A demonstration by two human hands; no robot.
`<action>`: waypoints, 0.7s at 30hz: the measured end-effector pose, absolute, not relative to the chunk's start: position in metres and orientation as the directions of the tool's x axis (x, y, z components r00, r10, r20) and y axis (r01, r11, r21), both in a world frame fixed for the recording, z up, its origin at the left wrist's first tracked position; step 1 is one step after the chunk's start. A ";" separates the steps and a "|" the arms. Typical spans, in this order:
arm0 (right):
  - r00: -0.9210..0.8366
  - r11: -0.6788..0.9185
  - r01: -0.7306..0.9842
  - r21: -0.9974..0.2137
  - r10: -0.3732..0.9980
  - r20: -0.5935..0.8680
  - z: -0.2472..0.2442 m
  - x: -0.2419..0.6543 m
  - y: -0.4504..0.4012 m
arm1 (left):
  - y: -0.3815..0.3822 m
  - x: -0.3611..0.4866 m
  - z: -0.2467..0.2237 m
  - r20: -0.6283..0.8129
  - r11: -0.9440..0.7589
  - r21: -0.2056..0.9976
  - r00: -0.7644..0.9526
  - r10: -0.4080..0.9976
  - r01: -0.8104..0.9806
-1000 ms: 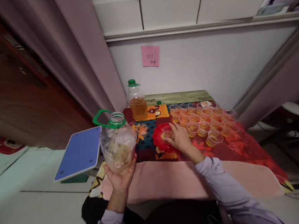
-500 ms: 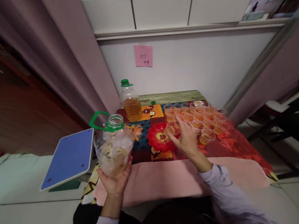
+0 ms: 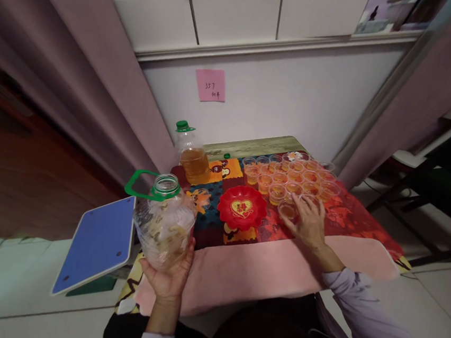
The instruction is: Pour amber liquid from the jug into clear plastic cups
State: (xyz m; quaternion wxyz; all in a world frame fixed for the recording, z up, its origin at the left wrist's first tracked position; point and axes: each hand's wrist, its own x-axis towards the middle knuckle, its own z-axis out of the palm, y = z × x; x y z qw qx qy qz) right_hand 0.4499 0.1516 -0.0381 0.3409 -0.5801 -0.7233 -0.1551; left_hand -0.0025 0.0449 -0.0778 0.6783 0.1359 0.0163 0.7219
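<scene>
My left hand (image 3: 167,279) is wrapped round the lower part of a large clear plastic jug (image 3: 168,227). The jug has a green handle and no cap, and a little amber liquid shows low in it. With fingers curled, my right hand (image 3: 308,222) grips a clear plastic cup (image 3: 286,211) of amber liquid at the near edge of the cup group. Several filled cups (image 3: 278,193) stand close together behind it. Left of that cup lies a red scalloped dish (image 3: 260,223) with a yellow heart in its centre.
A capped jug (image 3: 194,165) of amber liquid stands at the back left, with a green cap (image 3: 227,156) near it. A pink cloth (image 3: 235,271) covers the table's front edge. A blue board (image 3: 96,244) leans at the left.
My right hand has carried the cup from above the red dish rightward to the front of the cup group. The left hand still holds the jug.
</scene>
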 end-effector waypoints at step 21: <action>-0.357 0.636 0.648 -0.418 0.739 0.571 0.012 0.301 0.170 | 0.040 -0.006 -0.087 0.115 -0.098 0.314 -0.065 0.991 -0.944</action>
